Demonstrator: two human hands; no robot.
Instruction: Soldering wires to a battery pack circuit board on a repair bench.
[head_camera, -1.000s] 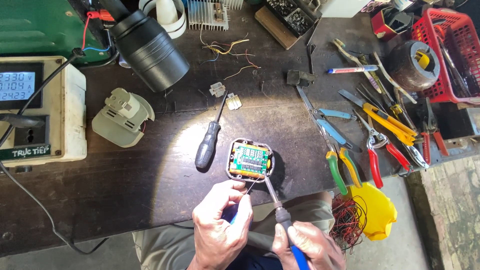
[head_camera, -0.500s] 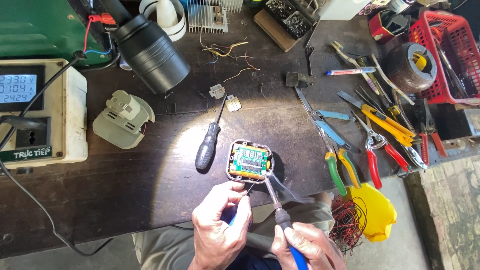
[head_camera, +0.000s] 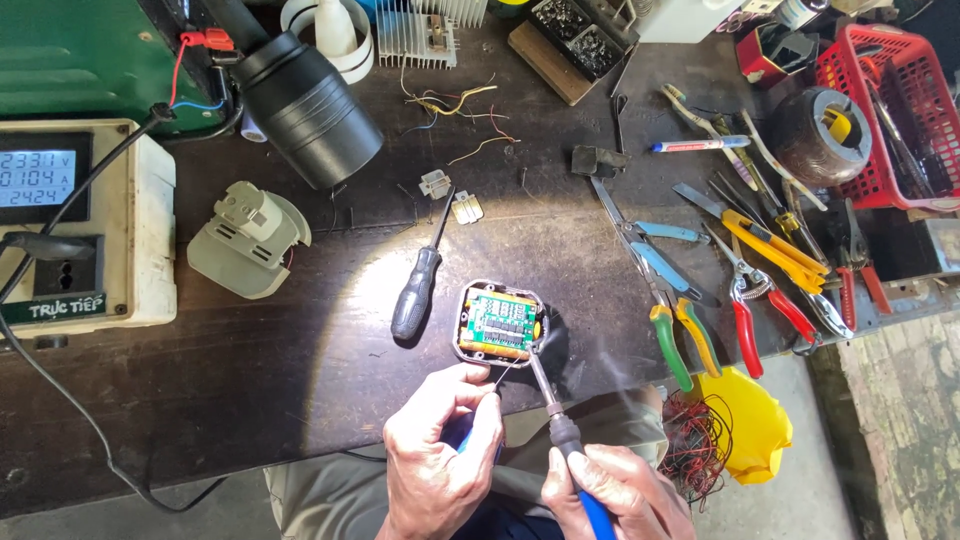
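Centrally, a green circuit board (head_camera: 499, 325) sits in its open casing on the counter (head_camera: 300, 370), just beyond both hands. Right hand (head_camera: 612, 495) grasps a soldering iron (head_camera: 548, 400), tip touching the board's near right edge. Left hand (head_camera: 440, 455) pinches a thin solder wire (head_camera: 503, 378) aimed at the same spot. Step in hand, by judgement: soldering one joint; next calls for steady feeding at the tip. Compared with a second ago, smoke now drifts right of the iron; board unmoved. A screwdriver (head_camera: 418, 290) lies left.
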